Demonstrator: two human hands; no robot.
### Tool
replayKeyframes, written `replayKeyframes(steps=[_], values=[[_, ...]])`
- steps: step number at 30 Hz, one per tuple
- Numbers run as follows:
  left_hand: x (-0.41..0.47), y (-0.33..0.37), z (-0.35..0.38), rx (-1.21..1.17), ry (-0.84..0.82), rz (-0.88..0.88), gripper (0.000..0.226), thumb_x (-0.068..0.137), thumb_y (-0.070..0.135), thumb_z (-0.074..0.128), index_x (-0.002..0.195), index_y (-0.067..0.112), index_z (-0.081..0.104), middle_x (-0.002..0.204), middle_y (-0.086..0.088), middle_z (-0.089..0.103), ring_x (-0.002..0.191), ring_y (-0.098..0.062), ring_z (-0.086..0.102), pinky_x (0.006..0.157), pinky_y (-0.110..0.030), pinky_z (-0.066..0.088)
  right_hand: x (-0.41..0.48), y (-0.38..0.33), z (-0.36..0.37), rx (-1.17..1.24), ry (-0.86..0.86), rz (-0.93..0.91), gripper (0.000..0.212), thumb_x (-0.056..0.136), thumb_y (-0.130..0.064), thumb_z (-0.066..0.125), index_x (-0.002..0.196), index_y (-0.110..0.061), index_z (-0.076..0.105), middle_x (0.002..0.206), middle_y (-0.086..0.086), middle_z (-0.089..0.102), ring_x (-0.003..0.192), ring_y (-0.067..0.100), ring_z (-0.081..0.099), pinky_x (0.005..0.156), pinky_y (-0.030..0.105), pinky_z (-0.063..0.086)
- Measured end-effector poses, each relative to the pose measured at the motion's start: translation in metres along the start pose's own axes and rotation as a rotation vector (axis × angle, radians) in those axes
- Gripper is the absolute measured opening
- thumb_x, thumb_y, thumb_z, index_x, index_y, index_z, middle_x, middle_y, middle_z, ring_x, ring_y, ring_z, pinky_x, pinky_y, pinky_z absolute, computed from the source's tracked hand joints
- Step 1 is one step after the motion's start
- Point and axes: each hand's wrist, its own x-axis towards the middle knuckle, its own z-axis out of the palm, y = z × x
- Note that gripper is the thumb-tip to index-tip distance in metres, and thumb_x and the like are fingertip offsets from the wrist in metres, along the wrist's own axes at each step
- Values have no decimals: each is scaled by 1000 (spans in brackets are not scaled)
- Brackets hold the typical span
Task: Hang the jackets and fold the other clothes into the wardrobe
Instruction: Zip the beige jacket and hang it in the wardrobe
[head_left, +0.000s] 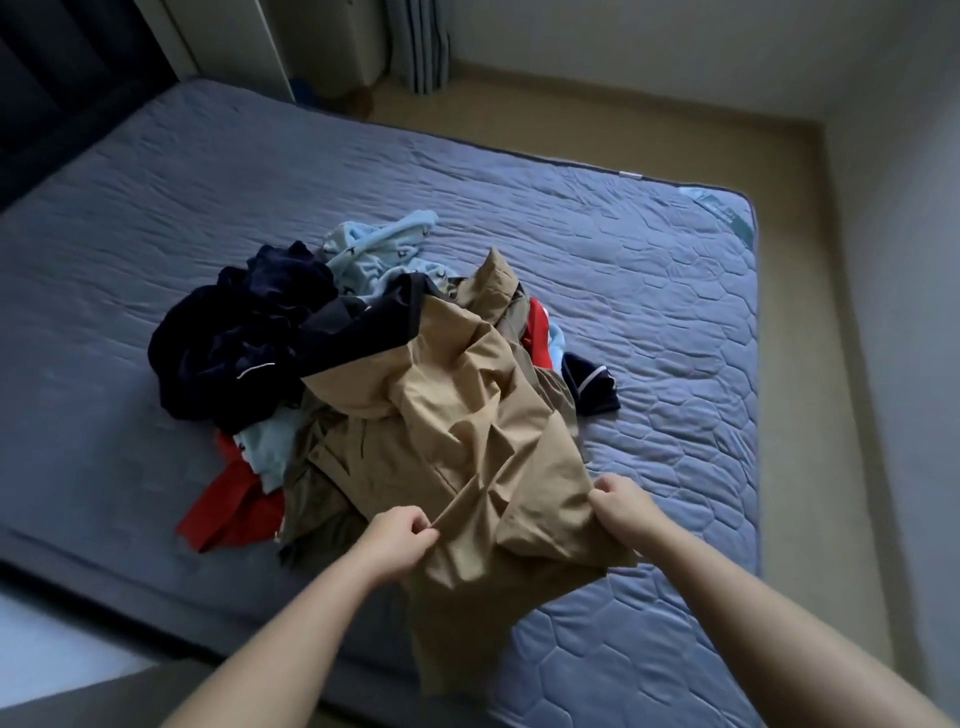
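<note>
Lying at the centre of the blue mattress (649, 291), the tan jacket (467, 431) topped a heap of navy, pale-blue and red clothes (234, 353) spreading toward 10 o'clock; a teal label (724, 213) at the mattress's 2 o'clock corner bore writing too small to read. Both arms reached in from 6 o'clock, the left hand (402, 538) and right hand (621, 512) each pinching the jacket's near hem.

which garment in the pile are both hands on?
The tan jacket on top: the left hand and right hand each pinch its near edge. The navy garment, light-blue garment and red garment lie untouched.
</note>
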Motion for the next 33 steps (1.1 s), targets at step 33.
replayKeyframes(steps=[33], values=[[30,1,-68,262,235,715,23,96,40,45,101,19,54,91,-10,68,85,-32,63,64,-36,41,46,-198,72,476,-51,-1,12,81,-14,63,70,-15,58,63,2,57,56,14,53,53,24,42]])
